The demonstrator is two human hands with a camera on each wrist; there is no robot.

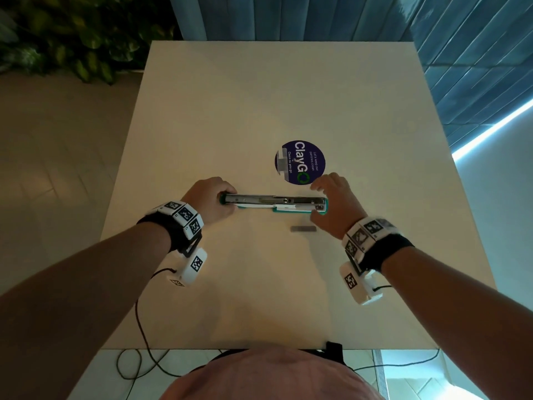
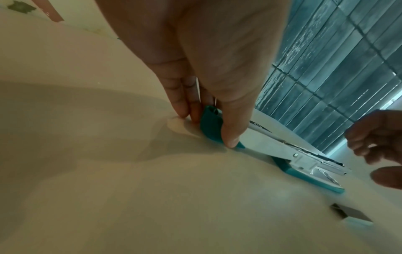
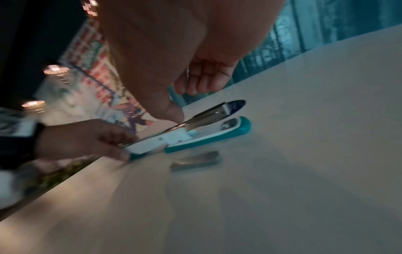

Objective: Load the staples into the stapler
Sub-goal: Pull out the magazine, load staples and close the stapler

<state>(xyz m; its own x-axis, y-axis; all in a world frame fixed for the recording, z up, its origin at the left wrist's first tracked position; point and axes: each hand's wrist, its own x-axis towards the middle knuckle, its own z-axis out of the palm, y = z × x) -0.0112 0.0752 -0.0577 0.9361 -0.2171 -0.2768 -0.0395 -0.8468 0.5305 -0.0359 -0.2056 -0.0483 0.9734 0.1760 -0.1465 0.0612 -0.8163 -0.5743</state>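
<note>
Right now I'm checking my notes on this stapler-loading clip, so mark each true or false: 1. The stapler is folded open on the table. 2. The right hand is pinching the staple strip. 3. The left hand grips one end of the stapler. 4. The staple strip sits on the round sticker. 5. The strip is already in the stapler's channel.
1. True: the stapler lies opened out flat on the table.
2. False: the right hand holds nothing; the staple strip lies untouched.
3. True: the left hand grips its teal end.
4. False: it lies on bare table, nearer the person than the sticker.
5. False: it lies beside the stapler.
</note>
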